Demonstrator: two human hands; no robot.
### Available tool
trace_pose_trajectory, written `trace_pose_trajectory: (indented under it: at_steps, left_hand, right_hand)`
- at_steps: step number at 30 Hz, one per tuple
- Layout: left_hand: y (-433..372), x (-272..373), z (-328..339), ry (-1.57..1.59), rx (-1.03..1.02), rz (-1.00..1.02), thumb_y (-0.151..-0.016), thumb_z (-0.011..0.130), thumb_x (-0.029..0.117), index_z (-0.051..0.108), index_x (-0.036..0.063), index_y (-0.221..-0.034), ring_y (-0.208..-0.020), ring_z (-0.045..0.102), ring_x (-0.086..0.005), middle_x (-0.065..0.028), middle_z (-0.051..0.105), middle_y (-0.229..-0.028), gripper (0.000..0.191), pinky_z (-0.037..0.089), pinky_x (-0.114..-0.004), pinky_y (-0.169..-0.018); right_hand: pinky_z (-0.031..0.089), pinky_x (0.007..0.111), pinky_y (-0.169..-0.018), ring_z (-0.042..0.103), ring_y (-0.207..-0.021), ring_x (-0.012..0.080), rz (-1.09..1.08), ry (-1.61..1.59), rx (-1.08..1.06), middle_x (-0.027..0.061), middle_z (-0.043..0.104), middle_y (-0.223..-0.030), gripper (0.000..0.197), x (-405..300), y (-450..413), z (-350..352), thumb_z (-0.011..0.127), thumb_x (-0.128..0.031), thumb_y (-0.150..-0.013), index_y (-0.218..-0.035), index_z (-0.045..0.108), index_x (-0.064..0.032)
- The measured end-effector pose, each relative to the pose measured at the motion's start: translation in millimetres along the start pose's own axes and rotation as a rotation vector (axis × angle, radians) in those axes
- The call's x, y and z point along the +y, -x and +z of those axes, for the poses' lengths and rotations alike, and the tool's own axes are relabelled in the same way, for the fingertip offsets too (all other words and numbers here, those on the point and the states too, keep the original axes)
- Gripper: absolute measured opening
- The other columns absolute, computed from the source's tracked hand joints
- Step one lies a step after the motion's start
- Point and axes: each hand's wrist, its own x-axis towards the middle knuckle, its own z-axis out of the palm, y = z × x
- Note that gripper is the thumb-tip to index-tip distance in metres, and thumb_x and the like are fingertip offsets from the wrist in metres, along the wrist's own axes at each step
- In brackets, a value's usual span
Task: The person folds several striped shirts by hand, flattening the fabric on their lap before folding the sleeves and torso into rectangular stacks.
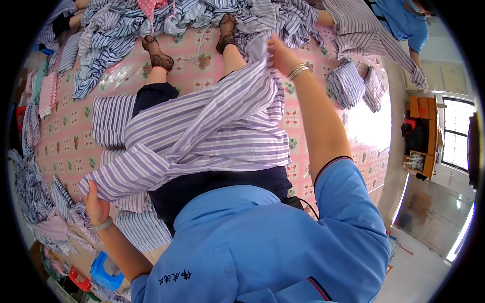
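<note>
A purple-and-white striped garment [212, 128] lies across my lap and stretched-out legs. My left hand [97, 204] grips the end of one sleeve, low on the left, with the thumb on top of the cloth. My right hand [282, 55] is raised beyond my knees and holds another part of the same garment; this cloth is lifted and slightly blurred. A folded striped garment [111, 121] lies beside my leg on the left, and a folded blue-striped one [144, 229] is near my hip.
The pink patterned floor covering [182, 75] is under me. A heap of striped clothes [193, 17] lies past my feet. Folded stacks [346, 83] sit at right. Another person [405, 22] handles a striped garment at upper right. More clothes [34, 197] and a blue stool [106, 270] are at left.
</note>
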Motion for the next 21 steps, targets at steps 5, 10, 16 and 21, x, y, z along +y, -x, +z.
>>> trace_pose_trajectory:
  at_steps: [5, 10, 16, 21]
  left_hand:
    - [-7, -1, 11, 0.014, 0.0, -0.036, -0.094, 0.047, 0.022, 0.042, -0.0037, -0.123, -0.112, 0.049, -0.0219, -0.0117, 0.049, -0.123, 0.039, 0.036, -0.036, -0.097]
    - [4, 0, 2, 0.015, -0.057, -0.005, -0.094, 0.047, 0.024, 0.044, -0.0038, -0.122, -0.113, 0.048, -0.0222, -0.0121, 0.05, -0.122, 0.039, 0.036, -0.037, -0.097]
    - [-4, 3, 1, -0.024, 0.001, 0.007, -0.094, 0.047, 0.026, 0.039, -0.0039, -0.126, -0.116, 0.046, -0.022, -0.0122, 0.047, -0.127, 0.045, 0.034, -0.037, -0.099]
    - [-11, 14, -13, -0.005, -0.107, -0.01, -0.094, 0.046, 0.029, 0.037, -0.0037, -0.128, -0.12, 0.042, -0.0236, -0.0128, 0.044, -0.13, 0.048, 0.03, -0.039, -0.102]
  right_hand:
    - [0.049, 0.03, -0.071, 0.062, -0.078, 0.015, 0.3, 0.354, -0.172, 0.0076, 0.066, -0.093, 0.033, 84, -57, -36, 0.059, -0.029, -0.086, -0.102, 0.06, -0.0007]
    - [0.049, 0.033, -0.078, 0.062, -0.083, 0.0196, 0.385, -0.157, -0.242, 0.0119, 0.065, -0.094, 0.025, 60, -12, -31, 0.065, -0.016, -0.082, -0.098, 0.06, 0.0024]
    - [0.048, 0.028, -0.075, 0.061, -0.08, 0.0142, 0.31, 0.02, -0.278, 0.0058, 0.066, -0.09, 0.022, 35, 2, -50, 0.061, -0.021, -0.085, -0.097, 0.063, -0.0032]
    - [0.048, 0.029, -0.063, 0.057, -0.068, 0.0208, -0.27, 1.956, -0.495, 0.0043, 0.06, -0.069, 0.023, -37, -64, -82, 0.051, -0.026, -0.087, -0.1, 0.065, -0.0135]
